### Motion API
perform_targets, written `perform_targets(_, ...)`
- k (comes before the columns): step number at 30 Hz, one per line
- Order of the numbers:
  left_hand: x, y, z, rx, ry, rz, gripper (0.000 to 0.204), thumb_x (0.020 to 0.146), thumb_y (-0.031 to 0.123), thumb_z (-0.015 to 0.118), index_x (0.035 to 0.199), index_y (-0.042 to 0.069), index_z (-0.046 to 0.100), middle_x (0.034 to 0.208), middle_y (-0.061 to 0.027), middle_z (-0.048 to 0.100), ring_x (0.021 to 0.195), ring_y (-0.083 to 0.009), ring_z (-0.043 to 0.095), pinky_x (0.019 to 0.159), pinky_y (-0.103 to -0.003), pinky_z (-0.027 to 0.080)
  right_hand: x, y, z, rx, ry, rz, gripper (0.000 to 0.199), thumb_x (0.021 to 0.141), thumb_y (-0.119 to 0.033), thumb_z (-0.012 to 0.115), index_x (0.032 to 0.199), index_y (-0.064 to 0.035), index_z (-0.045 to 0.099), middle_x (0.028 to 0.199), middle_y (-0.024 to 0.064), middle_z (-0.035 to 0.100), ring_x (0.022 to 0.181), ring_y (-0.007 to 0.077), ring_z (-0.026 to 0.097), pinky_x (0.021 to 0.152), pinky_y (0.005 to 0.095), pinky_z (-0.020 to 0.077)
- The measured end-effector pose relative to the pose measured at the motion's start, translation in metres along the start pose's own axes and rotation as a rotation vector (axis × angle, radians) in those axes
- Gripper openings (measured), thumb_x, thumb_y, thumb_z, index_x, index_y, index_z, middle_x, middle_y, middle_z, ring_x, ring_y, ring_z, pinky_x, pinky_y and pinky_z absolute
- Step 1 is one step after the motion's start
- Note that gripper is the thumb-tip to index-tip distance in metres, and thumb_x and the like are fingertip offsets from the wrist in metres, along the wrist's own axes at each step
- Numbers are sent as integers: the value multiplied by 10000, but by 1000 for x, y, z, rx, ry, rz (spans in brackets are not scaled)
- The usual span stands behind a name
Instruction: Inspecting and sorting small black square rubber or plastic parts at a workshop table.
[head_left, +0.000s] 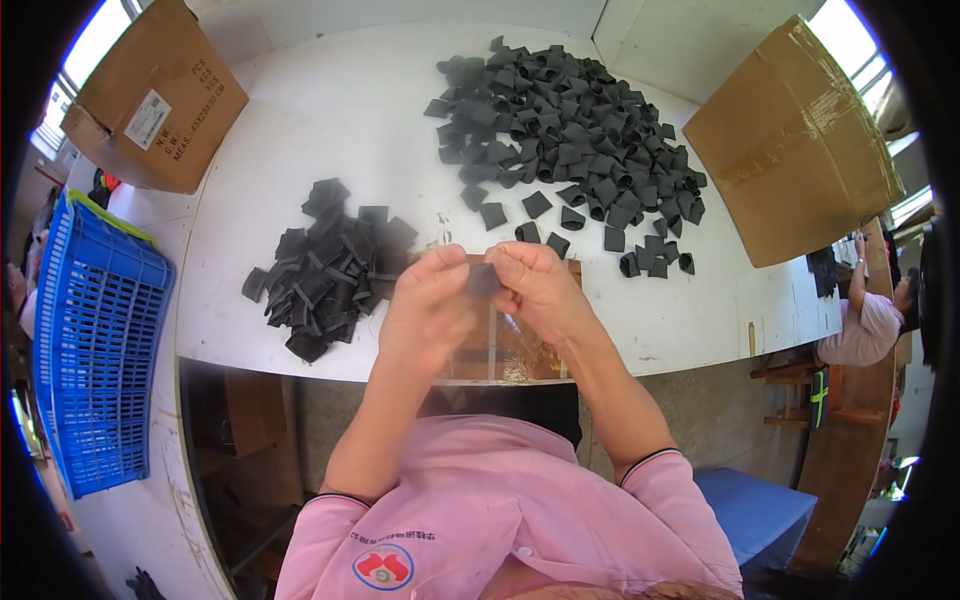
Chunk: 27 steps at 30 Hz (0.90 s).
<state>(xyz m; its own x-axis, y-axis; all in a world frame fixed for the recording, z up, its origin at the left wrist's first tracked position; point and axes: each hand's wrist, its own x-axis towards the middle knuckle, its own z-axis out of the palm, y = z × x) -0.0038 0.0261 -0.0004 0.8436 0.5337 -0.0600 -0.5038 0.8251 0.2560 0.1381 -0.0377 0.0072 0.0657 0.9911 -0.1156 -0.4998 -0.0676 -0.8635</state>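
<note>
Over the front middle of the table, a small dark grey fabric piece (482, 281) is held up between my hands. My right hand (545, 292) pinches it between thumb and fingers. At its left edge is my left hand (428, 305), closed on it near the thumb; the other fingers are blurred. Left of my hands lies a heap of flat dark fabric pieces (325, 270), some showing seam edges. Farther off to the right spreads a larger pile of short dark fabric sleeves (580, 135), many with open round ends.
Beneath my hands, a brown taped panel (530, 350) lies at the white table's (680, 320) front edge. Cardboard boxes stand at the far left (165, 100) and far right (795, 150). A blue plastic basket (105, 340) is at the left. Another person (865, 325) sits at the right.
</note>
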Motion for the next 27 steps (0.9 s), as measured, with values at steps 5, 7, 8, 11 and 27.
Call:
perform_targets(5, -2, -2, 8, -18, 89, -29, 157, 829, 41, 462, 978, 3, 496, 755, -77, 573, 352, -32, 344, 348, -162, 270, -7, -3, 4, -82, 42, -86, 254, 868, -242, 502, 706, -47, 520, 603, -42, 447, 501, 28, 364, 453, 174, 295)
perform_targets(7, -1, -8, 22, 726, 272, 278, 211, 815, 87, 508, 1006, 0, 496, 779, -56, 575, 418, -43, 399, 392, -166, 302, -11, -13, -1, -295, 48, -91, 232, 865, -235, 504, 762, -31, 541, 612, -23, 464, 533, 49, 411, 468, 189, 321)
perform_targets(8, -2, -12, 33, 954, 249, 495, 313, 805, 130, 533, 1073, -21, 475, 833, -63, 581, 568, -87, 495, 518, -188, 386, -12, -14, 0, -291, 56, -90, 232, 865, -235, 504, 762, -31, 541, 612, -23, 464, 533, 49, 411, 468, 189, 321)
perform_targets(11, 5, -2, 36, 1626, 2, 893, 283, 809, 138, 551, 1046, -15, 527, 897, -89, 577, 752, -149, 532, 679, -244, 422, -20, -18, 12, -704, 377, -420, 229, 819, -228, 559, 910, -18, 550, 694, 61, 515, 632, 153, 503, 559, 263, 407)
perform_targets(27, -3, -17, 17, 827, 44, 700, 90, 815, 84, 553, 838, -1, 570, 864, -86, 545, 815, -155, 498, 773, -272, 388, -27, 5, 22, -852, 363, -693, 168, 709, -30, 641, 872, -17, 601, 696, 69, 561, 569, 140, 540, 501, 231, 415)
